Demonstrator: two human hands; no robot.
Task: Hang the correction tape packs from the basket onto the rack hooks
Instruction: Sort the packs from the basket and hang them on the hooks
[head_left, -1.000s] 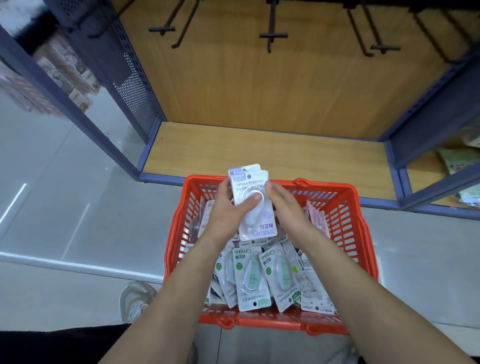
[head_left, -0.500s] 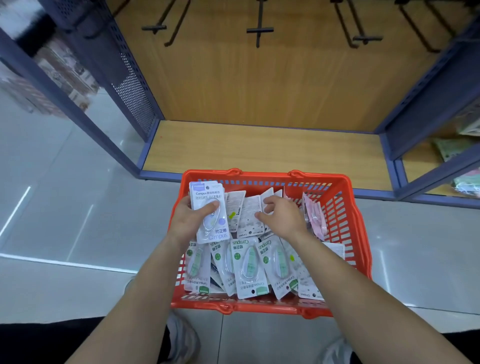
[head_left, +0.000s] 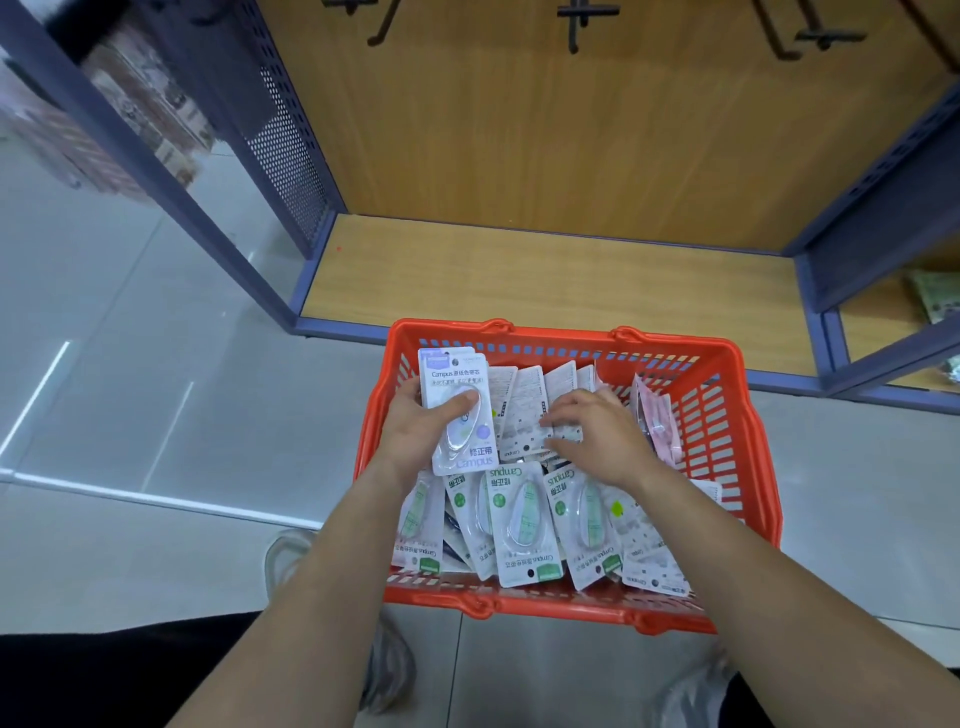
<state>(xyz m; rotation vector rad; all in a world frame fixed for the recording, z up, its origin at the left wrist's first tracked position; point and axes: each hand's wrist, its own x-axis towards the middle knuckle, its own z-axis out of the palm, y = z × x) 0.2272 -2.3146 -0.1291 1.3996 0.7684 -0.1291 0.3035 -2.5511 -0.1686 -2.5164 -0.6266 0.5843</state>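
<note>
Glossy grey floor tiles (head_left: 156, 415) reflect a white light strip (head_left: 36, 397). 2 pale shoes stand on them, 1 lower left (head_left: 283, 558) and 1 lower right (head_left: 696, 691). Blurred goods (head_left: 130, 119) sit upper left; green packets (head_left: 935, 299) lie far right.

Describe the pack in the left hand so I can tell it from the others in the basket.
Find the orange basket before the wooden rack. At its left wall the left hand holds the pack, thumb across its clear blister. It shows purple dots and upright lettering; the green-labelled packs below it read upside down.
</note>
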